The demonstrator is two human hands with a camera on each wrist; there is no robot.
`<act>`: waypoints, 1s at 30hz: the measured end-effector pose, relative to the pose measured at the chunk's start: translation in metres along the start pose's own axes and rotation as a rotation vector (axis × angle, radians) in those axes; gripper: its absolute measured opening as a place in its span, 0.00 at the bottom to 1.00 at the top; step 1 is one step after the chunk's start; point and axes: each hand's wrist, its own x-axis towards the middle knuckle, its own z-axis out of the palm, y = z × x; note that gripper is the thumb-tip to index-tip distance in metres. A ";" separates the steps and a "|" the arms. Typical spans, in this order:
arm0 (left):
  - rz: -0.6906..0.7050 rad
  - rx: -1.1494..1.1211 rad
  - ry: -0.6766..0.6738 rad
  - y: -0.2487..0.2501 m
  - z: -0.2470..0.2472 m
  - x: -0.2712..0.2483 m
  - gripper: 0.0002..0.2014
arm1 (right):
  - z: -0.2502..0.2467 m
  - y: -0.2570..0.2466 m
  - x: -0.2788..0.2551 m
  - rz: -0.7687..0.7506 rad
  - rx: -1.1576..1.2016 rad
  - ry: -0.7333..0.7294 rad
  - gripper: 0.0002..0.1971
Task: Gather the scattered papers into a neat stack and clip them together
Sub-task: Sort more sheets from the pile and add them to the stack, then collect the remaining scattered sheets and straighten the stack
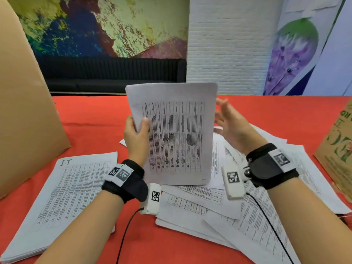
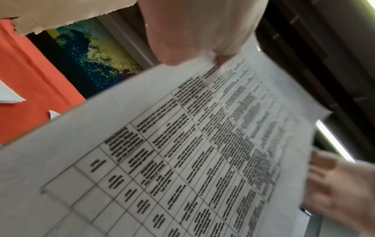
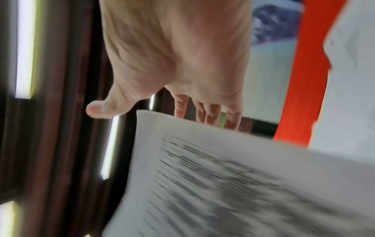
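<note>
My left hand (image 1: pixel 136 131) pinches the left edge of a printed sheet with a table (image 1: pixel 175 134), held upright above the red table; the thumb lies on its front. The left wrist view shows the same sheet (image 2: pixel 182 144) under my left thumb (image 2: pixel 194 32). My right hand (image 1: pixel 227 119) hovers open just off the sheet's right edge, fingers straight, blurred by motion, holding nothing; the right wrist view shows that hand (image 3: pixel 178 64) above the sheet (image 3: pixel 233 184). A squared pile of papers (image 1: pixel 64 199) lies at the left. Loose sheets (image 1: pixel 238 216) lie scattered under and right of my hands. No clip is visible.
The table carries a red cloth (image 1: pixel 91 119). A large brown cardboard panel (image 1: pixel 24 103) stands at the left. A brown printed paper bag (image 1: pixel 337 149) stands at the right edge. Beyond the table are a dark sofa (image 1: pixel 114 73) and a white brick wall (image 1: pixel 228 44).
</note>
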 end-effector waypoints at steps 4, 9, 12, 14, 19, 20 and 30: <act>0.066 0.055 0.057 0.011 0.012 -0.003 0.10 | 0.025 0.040 -0.009 -0.009 -0.090 0.167 0.20; 0.248 0.026 0.058 0.062 0.015 0.001 0.13 | 0.047 0.016 -0.002 -0.219 0.047 0.354 0.14; 0.190 0.044 -0.026 0.040 -0.007 0.001 0.08 | 0.042 0.035 -0.005 -0.156 -0.010 0.250 0.17; -0.023 0.064 -0.084 0.006 -0.024 -0.004 0.14 | 0.042 0.068 -0.010 0.040 -0.099 0.112 0.20; -0.475 0.145 -0.211 -0.031 -0.059 0.004 0.10 | 0.056 0.108 -0.010 0.125 -0.138 0.261 0.13; -0.513 0.150 -0.220 -0.028 -0.069 0.012 0.09 | 0.059 0.107 -0.006 0.102 -0.164 0.343 0.10; -1.028 0.946 -0.111 -0.054 -0.284 0.038 0.25 | 0.059 0.134 0.008 0.247 -0.519 0.337 0.11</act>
